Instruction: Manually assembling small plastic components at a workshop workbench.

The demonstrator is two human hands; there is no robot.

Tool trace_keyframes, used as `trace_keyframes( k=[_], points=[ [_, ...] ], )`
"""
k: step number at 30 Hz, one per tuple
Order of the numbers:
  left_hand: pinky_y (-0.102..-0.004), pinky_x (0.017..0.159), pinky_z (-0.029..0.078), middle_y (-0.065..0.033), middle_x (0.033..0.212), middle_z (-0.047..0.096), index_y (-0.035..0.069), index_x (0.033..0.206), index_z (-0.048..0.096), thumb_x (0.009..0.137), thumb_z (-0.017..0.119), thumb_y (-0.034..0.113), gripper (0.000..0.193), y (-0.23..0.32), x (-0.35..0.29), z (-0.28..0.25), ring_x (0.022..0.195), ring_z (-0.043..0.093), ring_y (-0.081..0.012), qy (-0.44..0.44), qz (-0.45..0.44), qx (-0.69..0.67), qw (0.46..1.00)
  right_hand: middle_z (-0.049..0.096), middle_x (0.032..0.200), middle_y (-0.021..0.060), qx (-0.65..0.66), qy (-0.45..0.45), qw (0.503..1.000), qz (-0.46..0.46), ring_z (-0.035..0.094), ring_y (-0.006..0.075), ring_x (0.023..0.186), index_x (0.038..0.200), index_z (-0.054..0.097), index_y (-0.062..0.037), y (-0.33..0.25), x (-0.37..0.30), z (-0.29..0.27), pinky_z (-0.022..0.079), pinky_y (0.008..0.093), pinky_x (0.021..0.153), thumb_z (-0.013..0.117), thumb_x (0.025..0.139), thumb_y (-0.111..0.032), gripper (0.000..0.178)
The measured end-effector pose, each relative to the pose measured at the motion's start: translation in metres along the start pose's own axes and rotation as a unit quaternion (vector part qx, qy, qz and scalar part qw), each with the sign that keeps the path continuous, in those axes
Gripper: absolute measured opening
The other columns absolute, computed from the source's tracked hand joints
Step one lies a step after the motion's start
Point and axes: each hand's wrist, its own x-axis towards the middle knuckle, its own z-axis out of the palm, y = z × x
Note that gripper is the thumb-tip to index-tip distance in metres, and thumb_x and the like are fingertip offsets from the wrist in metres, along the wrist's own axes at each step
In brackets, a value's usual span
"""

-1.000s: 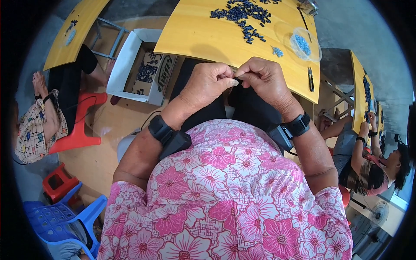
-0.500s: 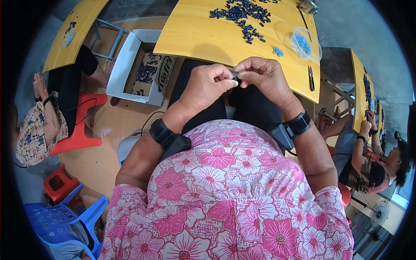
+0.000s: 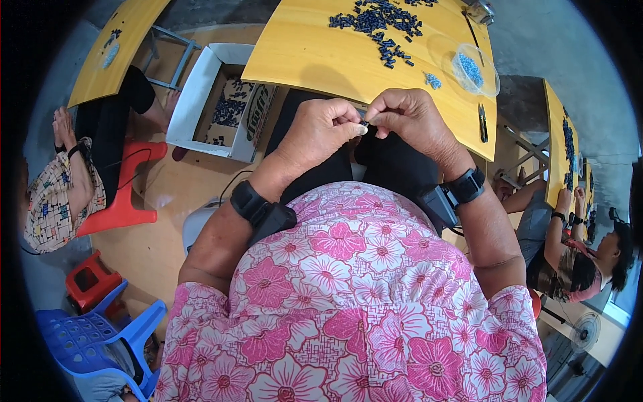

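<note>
Both my hands meet over my lap, just off the near edge of the yellow table (image 3: pixel 295 57). My left hand (image 3: pixel 321 127) pinches a small black piece (image 3: pixel 364 123) between thumb and fingertips; most of it is hidden. Against its other side, my right hand (image 3: pixel 408 117) is closed in a pinch, and what lies between those fingertips is too small to make out. Many small black cylindrical pieces (image 3: pixel 378 23) are heaped on the table ahead. To their right lie a little pile of light-blue bits (image 3: pixel 433 81) and a clear bowl (image 3: pixel 494 82) holding more of them.
Black-handled thread snips (image 3: pixel 483 122) lie near the table's right edge. A white cardboard box (image 3: pixel 191 107) with black pieces inside stands on the floor at left. Other people sit at tables on both sides. A red stool (image 3: pixel 94 281) and blue chair (image 3: pixel 84 335) are at lower left.
My right hand has shifted slightly to the right, its fingertips a little apart from the left's. The view has moved slightly. At right, the other person's hands have moved a little.
</note>
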Motion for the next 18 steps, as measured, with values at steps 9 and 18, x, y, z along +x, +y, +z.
trace_keyframes(
  k=[9,18],
  points=[
    [-0.0271,0.061,0.048,-0.0077,0.072,0.066,-0.001,0.087,0.068,0.08,0.071,0.005,0.01,0.004,-0.001,-0.001,0.063,0.059,-0.0115,0.009,0.051,0.054,0.997,0.066,0.08,0.0013,-0.04,-0.023,0.999,0.027,0.06,0.0063,0.065,0.091,0.069,0.0014,0.004,0.0,0.002,0.051,0.0212,0.062,0.065,0.09,-0.001,0.005],
    [-0.0295,0.059,0.049,-0.0097,0.07,0.065,-0.001,0.084,0.067,0.078,0.073,0.005,0.01,0.002,-0.002,0.002,0.061,0.061,-0.0143,0.017,0.07,0.074,0.995,0.067,0.077,0.0045,-0.038,0.007,0.999,-0.001,0.061,0.0088,0.064,0.088,0.072,-0.001,0.006,-0.003,0.011,0.051,0.024,0.06,0.063,0.084,0.003,0.011]
  ],
)
